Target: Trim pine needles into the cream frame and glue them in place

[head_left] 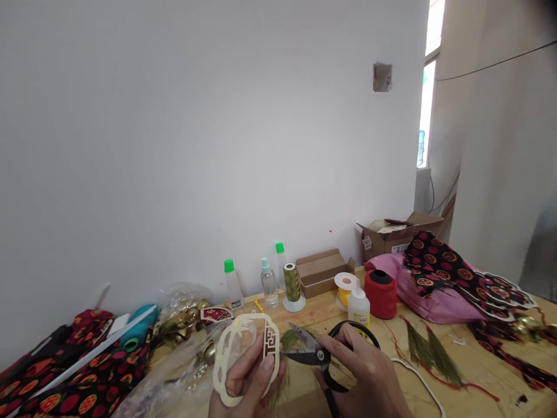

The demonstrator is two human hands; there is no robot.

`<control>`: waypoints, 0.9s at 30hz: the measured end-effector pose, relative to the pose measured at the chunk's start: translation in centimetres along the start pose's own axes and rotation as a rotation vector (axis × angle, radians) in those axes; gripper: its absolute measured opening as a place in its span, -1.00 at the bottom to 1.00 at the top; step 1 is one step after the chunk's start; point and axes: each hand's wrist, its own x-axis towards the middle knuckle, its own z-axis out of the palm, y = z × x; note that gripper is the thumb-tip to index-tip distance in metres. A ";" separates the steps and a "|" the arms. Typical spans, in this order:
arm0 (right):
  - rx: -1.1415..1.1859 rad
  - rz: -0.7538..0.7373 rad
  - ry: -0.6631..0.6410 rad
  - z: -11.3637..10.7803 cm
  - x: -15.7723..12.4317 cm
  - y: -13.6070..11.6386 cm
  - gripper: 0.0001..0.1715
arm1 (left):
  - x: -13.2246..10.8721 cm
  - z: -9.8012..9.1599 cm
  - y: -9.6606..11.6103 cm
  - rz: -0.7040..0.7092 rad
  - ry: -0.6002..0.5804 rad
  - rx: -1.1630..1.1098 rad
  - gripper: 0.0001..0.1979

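My left hand [248, 380] is closed around a cream-coloured cut-out frame [237, 354] with an oval opening and a dark fret pattern on its right side. Green feather strands [290, 341] hang beside the frame, between both hands. My right hand [363, 374] grips black scissors [315, 351] by their large loop handles. The blades are slightly apart and point left at the green strands, close to the frame's edge. Both hands are low in the picture, above a wooden table [474, 371].
Along the wall stand green-capped bottles [232, 284], a clear bottle [268, 283], a gold thread spool [290, 283], cardboard boxes [322, 271], yellow tape [346, 285], a glue bottle [359, 307] and red thread [380, 293]. Patterned fabric [452, 270] lies right and left; more green feathers [429, 348] lie right.
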 end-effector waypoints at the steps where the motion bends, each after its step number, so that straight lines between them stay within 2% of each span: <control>1: 0.003 0.002 -0.005 0.1 -0.1 0.0 -0.61 | 0.1 -0.1 0.0 -0.002 -0.004 0.005 -0.64; 10: 0.050 -0.002 0.030 0.4 -0.2 0.0 -0.62 | 0.0 0.1 -0.2 0.008 0.022 0.017 -0.62; 16: 0.013 0.010 0.009 -0.2 0.1 0.2 -0.70 | -0.3 0.3 -0.3 -0.028 -0.006 0.038 -0.62; 20: 0.017 -0.045 0.032 -0.1 0.1 0.0 -0.66 | -0.2 0.2 -0.3 -0.024 -0.009 0.022 -0.62; 27: 0.033 -0.039 0.033 0.3 0.1 0.0 -0.65 | -0.1 0.2 -0.1 -0.027 -0.009 0.022 -0.62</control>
